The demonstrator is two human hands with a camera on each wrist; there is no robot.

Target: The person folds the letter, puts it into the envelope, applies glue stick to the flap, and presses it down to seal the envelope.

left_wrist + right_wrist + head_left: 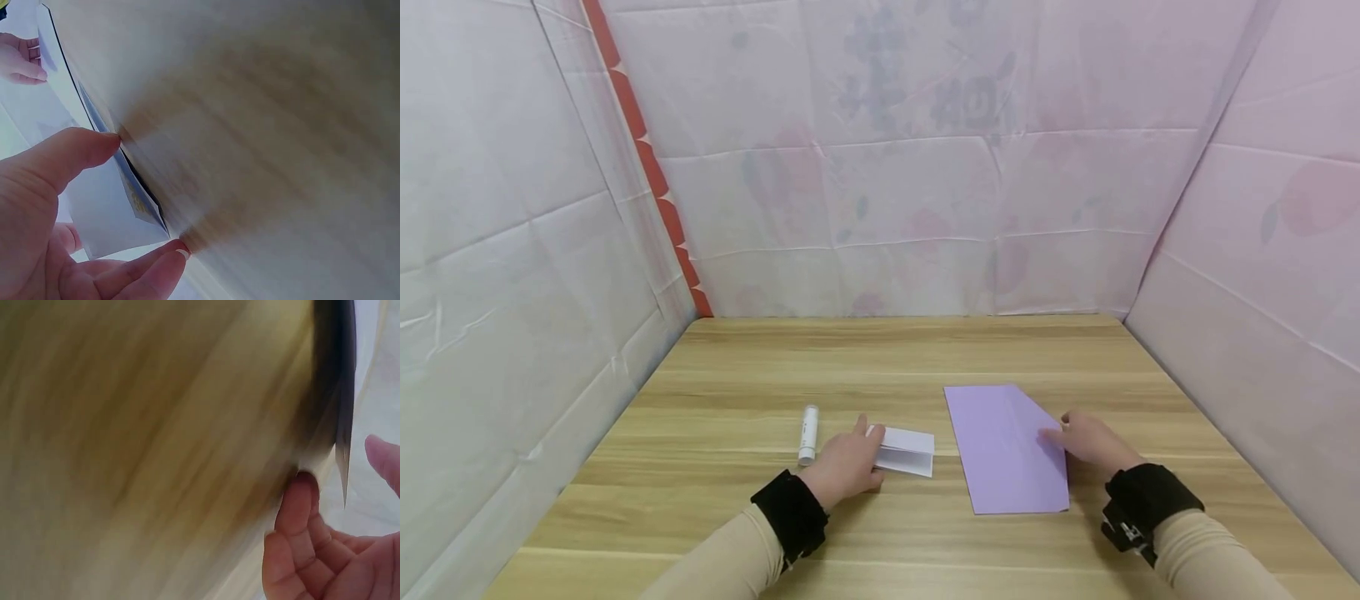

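Head view alone shows the whole layout: on the wooden table (737, 367) the left hand (844, 467) lies on a folded white paper (907, 451), just right of a white glue stick (807, 434), and the right hand (1090, 442) rests at the right edge of a purple sheet (1006, 450) right of the white paper. Left wrist view shows thumb and fingertips (164, 261) pinching the white paper's (109, 212) edge. Right wrist view is blurred; its fingers (299, 506) curl loosely by the sheet's edge (342, 456), and the grip cannot be told.
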